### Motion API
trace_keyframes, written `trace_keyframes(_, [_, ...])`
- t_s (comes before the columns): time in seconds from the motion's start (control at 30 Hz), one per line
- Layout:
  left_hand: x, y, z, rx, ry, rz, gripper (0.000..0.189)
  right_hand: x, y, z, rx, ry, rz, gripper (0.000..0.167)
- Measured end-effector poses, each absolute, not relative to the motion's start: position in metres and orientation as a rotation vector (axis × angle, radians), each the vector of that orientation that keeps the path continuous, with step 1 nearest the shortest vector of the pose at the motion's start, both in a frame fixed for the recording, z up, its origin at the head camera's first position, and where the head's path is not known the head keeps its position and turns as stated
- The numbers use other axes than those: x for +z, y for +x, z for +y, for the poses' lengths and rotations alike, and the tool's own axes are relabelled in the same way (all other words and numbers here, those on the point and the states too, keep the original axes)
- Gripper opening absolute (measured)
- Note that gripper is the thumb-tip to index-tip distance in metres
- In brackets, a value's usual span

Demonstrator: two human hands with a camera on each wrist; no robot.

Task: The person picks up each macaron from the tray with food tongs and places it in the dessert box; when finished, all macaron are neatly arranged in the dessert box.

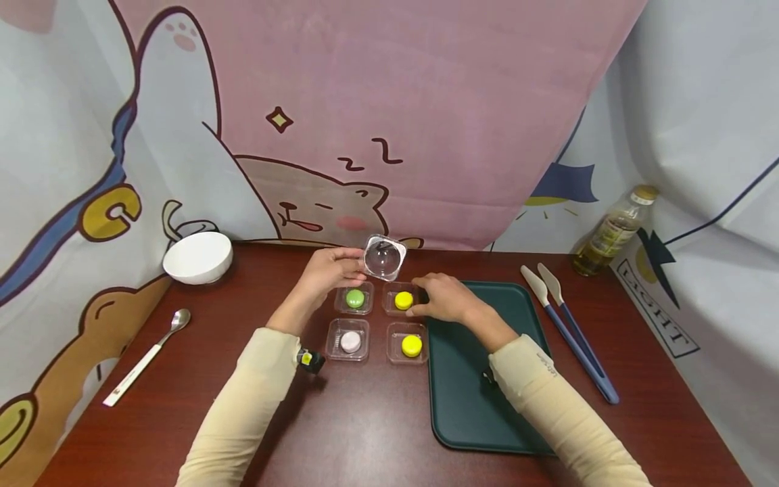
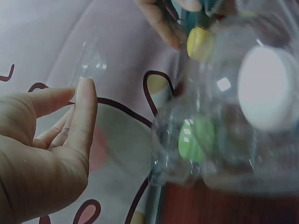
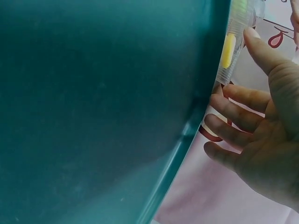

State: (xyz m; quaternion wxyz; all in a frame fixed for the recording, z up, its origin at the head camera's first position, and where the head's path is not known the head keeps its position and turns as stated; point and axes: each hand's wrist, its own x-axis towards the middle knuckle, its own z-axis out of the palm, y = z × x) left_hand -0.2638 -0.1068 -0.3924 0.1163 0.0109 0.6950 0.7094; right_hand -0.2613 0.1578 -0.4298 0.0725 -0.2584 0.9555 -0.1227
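Note:
My left hand [image 1: 331, 272] pinches a clear plastic lid [image 1: 385, 258] between thumb and fingers, holding it tilted behind the back boxes; in the left wrist view the lid [image 2: 91, 65] appears nearly edge-on. My right hand [image 1: 447, 299] is at the right side of the back right clear box [image 1: 389, 308], which contains a yellow macaron [image 1: 404, 300]. Its thumb and loosely bent fingers lie near that box's corners; firm contact cannot be made out. Beside and in front are boxes with a green macaron [image 1: 356, 298], a pale macaron [image 1: 350, 341] and another yellow macaron [image 1: 412, 345].
A dark green tray [image 1: 462, 419] lies under my right forearm. Blue-handled tongs [image 1: 572, 335] lie right of it, with an oil bottle [image 1: 615, 230] behind. At left are a white bowl [image 1: 198, 258] and a spoon [image 1: 146, 358]. A printed cloth [image 1: 462, 135] hangs behind the table.

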Motion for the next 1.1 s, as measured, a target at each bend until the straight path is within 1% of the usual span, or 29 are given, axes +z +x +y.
trace_keyframes(0.07, [-0.391, -0.264, -0.103, 2.091, 0.035, 2.022, 0.036, -0.429, -0.262, 0.159, -0.370, -0.777, 2.865, 0.076])
trace_keyframes(0.17, [-0.388, -0.264, -0.097, 2.101, 0.038, 2.010, 0.035, -0.426, -0.263, 0.162, -0.429, -0.753, 2.841, 0.082])
trace_keyframes(0.23, [-0.387, -0.264, -0.093, 2.098, 0.037, 2.012, 0.034, -0.422, -0.265, 0.164, -0.528, -0.740, 2.820, 0.086])
trace_keyframes(0.3, [-0.385, -0.264, -0.088, 2.098, 0.031, 2.016, 0.034, -0.415, -0.267, 0.167, -0.663, -0.713, 2.806, 0.086])
trace_keyframes(0.37, [-0.384, -0.263, -0.083, 2.094, 0.039, 2.028, 0.034, -0.407, -0.268, 0.169, -0.826, -0.696, 2.794, 0.080])
trace_keyframes(0.43, [-0.383, -0.263, -0.077, 2.091, 0.060, 2.036, 0.034, -0.399, -0.269, 0.171, -0.967, -0.683, 2.796, 0.071])
trace_keyframes(0.57, [-0.384, -0.259, -0.068, 2.079, 0.107, 2.042, 0.032, -0.389, -0.269, 0.171, -1.113, -0.703, 2.803, 0.056])
trace_keyframes(0.83, [-0.388, -0.254, -0.056, 2.072, 0.152, 2.103, 0.028, -0.389, -0.268, 0.171, -1.174, -0.712, 2.782, 0.043])
trace_keyframes(1.0, [-0.389, -0.253, -0.053, 2.100, 0.145, 2.101, 0.027, -0.390, -0.266, 0.171, -1.118, -0.787, 2.910, 0.032])
trace_keyframes(1.1, [-0.388, -0.252, -0.053, 2.064, 0.166, 2.112, 0.028, -0.391, -0.266, 0.171, -1.072, -0.788, 3.018, 0.027])
